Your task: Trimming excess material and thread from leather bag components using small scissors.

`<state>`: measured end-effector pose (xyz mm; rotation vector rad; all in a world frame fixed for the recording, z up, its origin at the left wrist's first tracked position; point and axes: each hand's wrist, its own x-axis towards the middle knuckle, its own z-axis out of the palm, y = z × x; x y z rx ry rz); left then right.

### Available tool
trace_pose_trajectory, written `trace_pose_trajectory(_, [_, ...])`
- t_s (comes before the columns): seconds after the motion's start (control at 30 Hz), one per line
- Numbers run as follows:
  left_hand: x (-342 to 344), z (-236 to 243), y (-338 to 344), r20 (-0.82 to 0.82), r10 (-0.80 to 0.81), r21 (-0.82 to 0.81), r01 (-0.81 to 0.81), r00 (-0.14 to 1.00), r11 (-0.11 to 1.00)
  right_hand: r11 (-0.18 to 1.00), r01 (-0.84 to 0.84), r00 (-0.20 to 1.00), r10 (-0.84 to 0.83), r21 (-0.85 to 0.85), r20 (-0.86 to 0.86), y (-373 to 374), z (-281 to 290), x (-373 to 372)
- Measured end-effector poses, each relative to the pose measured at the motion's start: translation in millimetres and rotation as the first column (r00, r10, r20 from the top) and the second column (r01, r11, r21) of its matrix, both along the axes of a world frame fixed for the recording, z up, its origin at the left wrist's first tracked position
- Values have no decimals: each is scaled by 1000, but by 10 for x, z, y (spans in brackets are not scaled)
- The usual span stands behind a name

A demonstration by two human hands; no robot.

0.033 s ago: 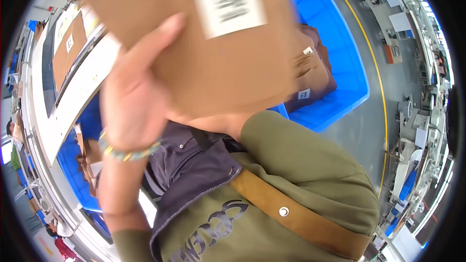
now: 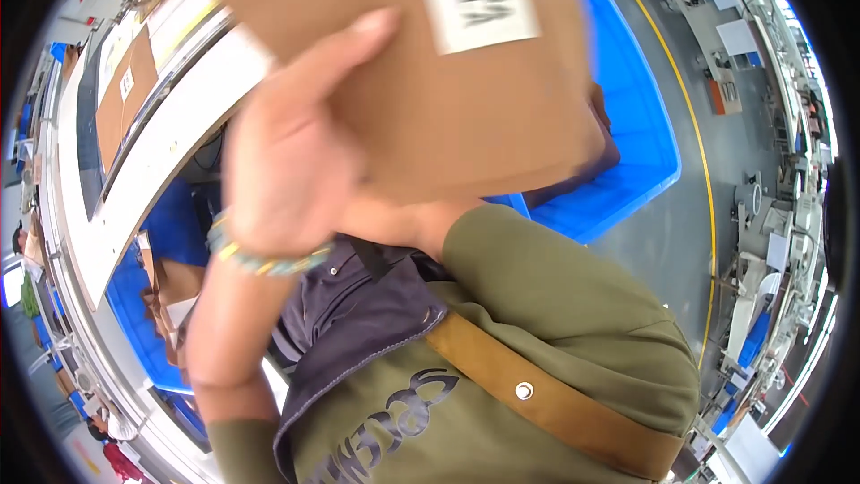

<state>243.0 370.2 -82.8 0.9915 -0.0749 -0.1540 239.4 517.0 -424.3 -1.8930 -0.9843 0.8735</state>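
My left hand (image 2: 291, 157) grips the near left part of a flat brown piece (image 2: 466, 125), its thumb lying across the top face. The piece looks like leather or fabric; I cannot tell which, nor whether it is one layer or a stack. A white printed label (image 2: 479, 0) lies on its upper face. From the right, my right forearm (image 2: 403, 222) reaches across under the piece, and the hand itself is hidden behind it. Beyond the piece stands a blue bin (image 2: 640, 116) with dark brown pieces (image 2: 578, 175) inside, partly covered from view.
A white worktable (image 2: 148, 193) runs along my left, with another labelled brown piece (image 2: 125, 94) on it. Below its edge, a second blue bin (image 2: 134, 323) holds brown pieces (image 2: 179, 287). A yellow floor line (image 2: 694, 125) passes right of the far bin, before equipment-laden benches.
My left hand and the brown piece have shifted right and slightly up. The piece now covers more of the pile in the right bin. My right sleeve has hardly moved.
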Motion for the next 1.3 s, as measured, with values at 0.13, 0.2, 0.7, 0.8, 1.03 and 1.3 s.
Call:
trace_pose_trajectory(0.13, [131, -363, -905, -208, -223, -188, 185, 952, 965, 991, -137, 985, 137, -6, 106, -7, 218, -107])
trace_pose_trajectory(0.2, [22, -748, -1032, -376, -311, -64, 310, 873, 949, 984, -179, 973, 181, -24, 144, -78, 140, -77])
trace_pose_trajectory(0.7, [-1322, 366, 506, 295, -67, 12, 66, 953, 998, 968, -252, 963, 249, 13, 103, -132, 312, 61])
trace_pose_trajectory(0.8, [-1567, 325, 762, 500, 69, 20, -91, 863, 996, 962, -271, 962, 270, 28, 31, -71, 401, -5])
trace_pose_trajectory(1.03, [-2197, -72, 1331, 780, 171, 150, -445, 601, 883, 991, -87, 965, 110, 105, -236, -56, 371, -18])
trace_pose_trajectory(1.3, [-3223, -2276, 1950, -148, 975, 644, -731, 168, 223, 991, 78, 789, -127, -108, -601, 57, 583, 186])
